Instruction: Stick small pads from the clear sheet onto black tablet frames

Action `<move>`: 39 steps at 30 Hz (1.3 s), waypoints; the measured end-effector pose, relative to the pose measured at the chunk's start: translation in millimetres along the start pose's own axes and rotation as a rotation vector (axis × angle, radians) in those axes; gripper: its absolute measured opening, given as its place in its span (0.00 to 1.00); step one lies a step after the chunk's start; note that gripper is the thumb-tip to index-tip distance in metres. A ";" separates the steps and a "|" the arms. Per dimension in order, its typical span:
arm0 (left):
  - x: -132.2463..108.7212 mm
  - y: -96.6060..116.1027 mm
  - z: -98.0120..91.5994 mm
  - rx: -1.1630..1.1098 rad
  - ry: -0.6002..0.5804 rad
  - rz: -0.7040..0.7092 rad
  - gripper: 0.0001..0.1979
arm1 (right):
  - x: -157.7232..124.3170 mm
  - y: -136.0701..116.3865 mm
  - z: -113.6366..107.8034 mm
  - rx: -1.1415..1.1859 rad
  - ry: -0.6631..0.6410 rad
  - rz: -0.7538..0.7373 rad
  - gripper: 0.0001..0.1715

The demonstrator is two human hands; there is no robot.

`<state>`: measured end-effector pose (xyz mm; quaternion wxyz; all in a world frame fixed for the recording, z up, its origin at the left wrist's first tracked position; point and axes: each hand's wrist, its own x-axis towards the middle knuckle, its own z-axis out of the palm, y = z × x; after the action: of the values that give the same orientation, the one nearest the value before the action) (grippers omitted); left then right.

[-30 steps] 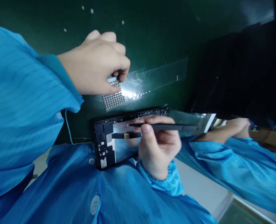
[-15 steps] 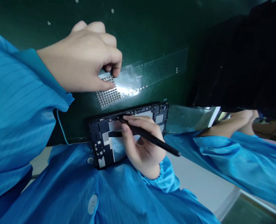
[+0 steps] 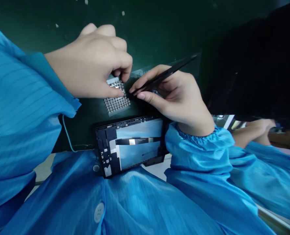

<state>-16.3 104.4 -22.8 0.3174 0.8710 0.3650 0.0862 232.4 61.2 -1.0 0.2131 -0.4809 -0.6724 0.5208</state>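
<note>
My left hand (image 3: pixel 91 63) is curled, its thumb and fingertips pressing down the near end of a clear strip of small grey square pads (image 3: pixel 116 101) on the dark green mat (image 3: pixel 154 26). My right hand (image 3: pixel 176 96) pinches black tweezers (image 3: pixel 164 74), whose tips rest at the strip just right of my left fingers. Below both hands lies an opened black tablet frame (image 3: pixel 130 143) with a shiny inner panel and a dark flex strip across it, at the mat's near edge against my blue smock.
A large black shape (image 3: pixel 252 62) fills the right side of the mat. Another person's hand and blue sleeve (image 3: pixel 264 153) rest at the right. Small white specks dot the far mat. My blue sleeves crowd the left and bottom.
My right hand has lifted the tweezers off the tablet frame and carried them up to the pad strip beside my left fingers. The left hand has stayed on the strip.
</note>
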 end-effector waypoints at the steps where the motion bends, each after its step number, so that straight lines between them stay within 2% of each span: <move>1: 0.0 -0.1 0.1 0.003 0.001 0.004 0.44 | -1.4 -0.8 0.5 -0.009 -0.003 -0.016 0.21; 6: 1.5 1.8 -2.2 0.024 -0.023 -0.021 0.44 | 4.6 1.3 -4.3 -0.088 -0.070 -0.080 0.20; 9: 2.7 4.3 -3.7 0.028 -0.019 -0.044 0.50 | 7.9 1.5 -8.0 -0.091 -0.097 -0.064 0.21; 11: 3.2 5.3 -3.4 0.020 -0.020 -0.056 0.55 | -1.5 -0.6 -6.3 -0.032 -0.044 -0.041 0.21; 13: 3.5 5.6 -2.5 0.002 -0.021 -0.062 0.59 | -23.4 -2.6 1.3 0.053 0.136 -0.022 0.18; 18: 3.9 1.9 -0.6 -0.023 -0.018 -0.050 0.60 | -92.5 9.1 44.1 0.153 0.863 -0.029 0.07; 20: 4.4 -1.7 -0.1 -0.015 -0.012 -0.041 0.59 | -104.8 18.5 61.5 0.164 1.008 -0.056 0.07; 22: 4.8 -5.8 0.4 -0.009 0.000 -0.017 0.57 | -106.1 25.2 73.5 0.163 1.057 -0.077 0.08; 27: 4.2 -10.4 2.2 0.004 0.021 0.017 0.50 | -98.4 28.3 82.0 0.073 1.035 -0.079 0.06; 31: 3.2 -8.7 3.4 0.020 0.024 0.004 0.49 | -107.8 22.8 78.7 -0.071 0.966 -0.065 0.06; 34: 2.9 -7.1 2.8 0.015 0.018 -0.013 0.50 | -110.0 8.1 63.6 -0.191 0.846 -0.036 0.09; 36: 3.0 -6.5 1.7 0.004 0.018 -0.010 0.53 | -99.3 -3.3 45.9 -0.161 0.733 -0.045 0.08; 39: 3.3 -6.4 -0.2 -0.002 0.008 0.000 0.55 | -64.4 -10.7 17.1 -0.079 0.406 -0.065 0.08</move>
<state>-17.6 110.2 -26.9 0.3168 0.8703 0.3663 0.0901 243.1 -3.2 16.3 0.3418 -0.5619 -0.6509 0.3793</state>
